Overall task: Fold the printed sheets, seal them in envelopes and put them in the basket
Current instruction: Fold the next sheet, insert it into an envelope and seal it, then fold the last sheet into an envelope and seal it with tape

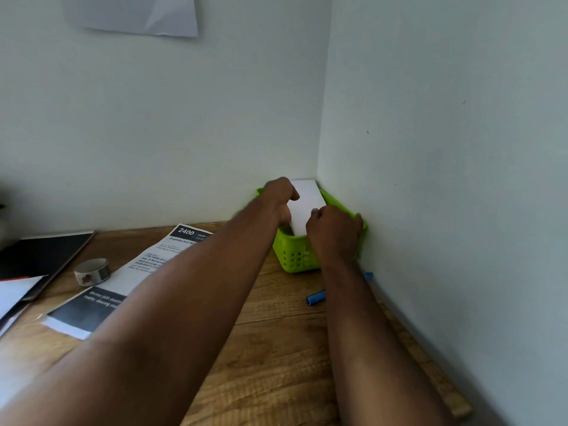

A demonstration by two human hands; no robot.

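A green plastic basket [293, 256] stands in the far corner of the wooden desk, against both walls. A white envelope [305, 198] sits in it, tilted up toward the corner. My left hand [278, 195] holds the envelope's left edge with curled fingers. My right hand [333, 229] grips its near right edge over the basket's rim. A printed sheet [138, 272] with black bands lies flat on the desk to the left, partly under my left forearm.
A roll of patterned tape [92, 271] sits left of the sheet. A dark folder [43, 253] and white papers [15, 290] lie at the far left. A blue pen [316, 298] lies by the right wall. A paper [138, 13] hangs on the back wall.
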